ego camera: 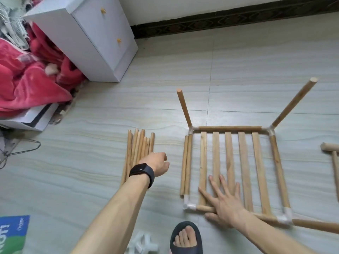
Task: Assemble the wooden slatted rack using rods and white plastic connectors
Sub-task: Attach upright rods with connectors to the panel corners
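Fingers (pixel 214 186) of right hand (pixel 225 204) spread flat on slatted frame (pixel 229 128) lying on floor (pixel 110 116); left hand (pixel 157 165) curled over loose rods (pixel 139 143) left of frame, grip undetermined; likely risk: uneven pressing unseats frame's near-left white connector (pixel 189 205).

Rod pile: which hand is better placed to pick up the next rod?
Left. The left hand is directly over the rod pile, fingers curled down toward it. The right hand lies flat on the rack slats, apparently steadying them, and sits farther from the pile.
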